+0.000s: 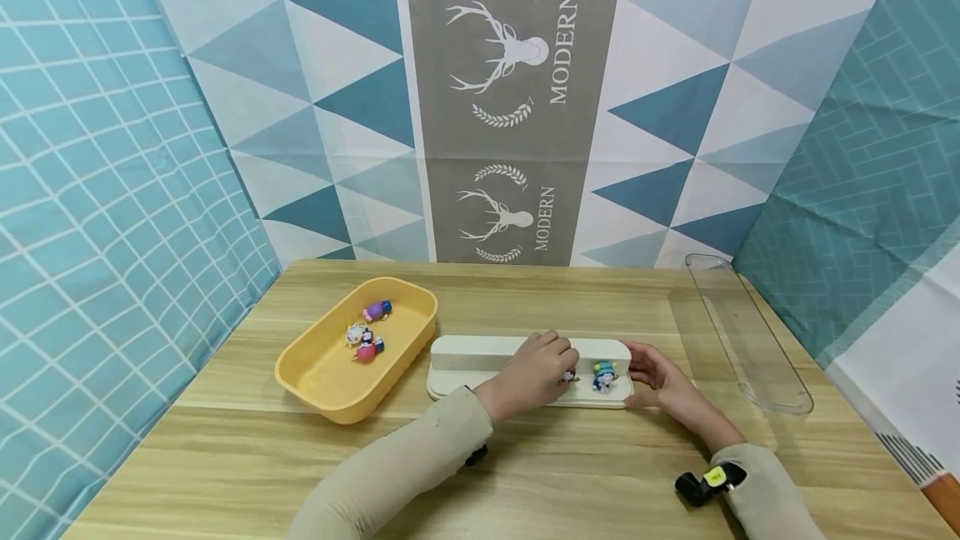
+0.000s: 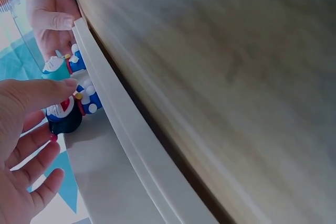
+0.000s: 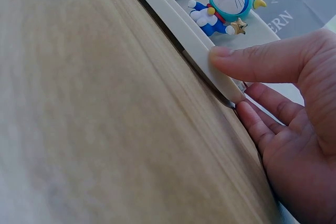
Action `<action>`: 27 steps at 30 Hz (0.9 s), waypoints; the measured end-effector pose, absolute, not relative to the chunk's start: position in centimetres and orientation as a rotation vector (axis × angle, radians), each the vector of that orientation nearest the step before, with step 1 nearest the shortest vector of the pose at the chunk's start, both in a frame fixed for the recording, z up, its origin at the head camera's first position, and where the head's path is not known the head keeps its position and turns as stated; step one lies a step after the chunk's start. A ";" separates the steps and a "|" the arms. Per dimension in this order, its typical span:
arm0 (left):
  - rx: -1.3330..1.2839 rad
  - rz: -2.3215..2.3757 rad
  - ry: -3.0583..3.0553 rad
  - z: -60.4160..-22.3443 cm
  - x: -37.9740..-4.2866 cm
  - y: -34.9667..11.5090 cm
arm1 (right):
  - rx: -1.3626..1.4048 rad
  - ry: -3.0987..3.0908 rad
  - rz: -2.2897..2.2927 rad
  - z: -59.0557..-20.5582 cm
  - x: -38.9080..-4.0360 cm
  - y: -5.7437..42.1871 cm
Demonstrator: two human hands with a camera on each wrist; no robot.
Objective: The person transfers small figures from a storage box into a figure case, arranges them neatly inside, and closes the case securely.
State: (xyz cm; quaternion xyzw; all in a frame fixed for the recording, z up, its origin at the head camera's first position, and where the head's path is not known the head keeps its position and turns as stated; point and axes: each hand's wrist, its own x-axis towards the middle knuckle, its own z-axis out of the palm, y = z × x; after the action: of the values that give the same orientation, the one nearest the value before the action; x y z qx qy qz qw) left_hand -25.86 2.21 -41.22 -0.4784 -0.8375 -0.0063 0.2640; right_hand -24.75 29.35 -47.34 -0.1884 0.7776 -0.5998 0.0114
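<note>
A long off-white display stand (image 1: 467, 379) with a raised back step lies across the wooden table. On its right part stands a small figurine (image 1: 603, 377) with a teal hood, a blue body and a gold star. Just left of it, my left hand (image 1: 534, 367) pinches a second figurine (image 2: 67, 121) with a dark cap and blue-and-white body, its feet at the stand's front ledge in the left wrist view. Around the stand's right end, my right hand (image 1: 667, 386) grips with the thumb on the front rim and fingers at the end and underside.
A yellow tray (image 1: 307, 397) at the left holds several small figurines (image 1: 366, 336), purple, white and pink-red. To the right, a long clear cover (image 1: 780, 403) lies near the table's edge. Patterned cloth (image 1: 517, 223) hangs behind and beside the table.
</note>
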 end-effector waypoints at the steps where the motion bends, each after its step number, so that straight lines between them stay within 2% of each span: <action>1: -1.297 -0.015 -2.268 -41.2 -25.8 2.2 | -0.581 2.422 -1.867 -47.3 -24.8 29.3; 27: -1.272 0.276 -2.210 -38.2 -25.6 -1.2 | -0.663 2.428 -1.875 -47.5 -24.9 29.5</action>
State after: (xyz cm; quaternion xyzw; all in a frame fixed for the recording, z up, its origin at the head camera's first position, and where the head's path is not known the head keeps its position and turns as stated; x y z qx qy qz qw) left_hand -25.61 -1.20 -38.19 -0.4755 -0.8261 0.1032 0.2843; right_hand -24.94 29.50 -47.46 -0.2114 0.7736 -0.5973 0.0015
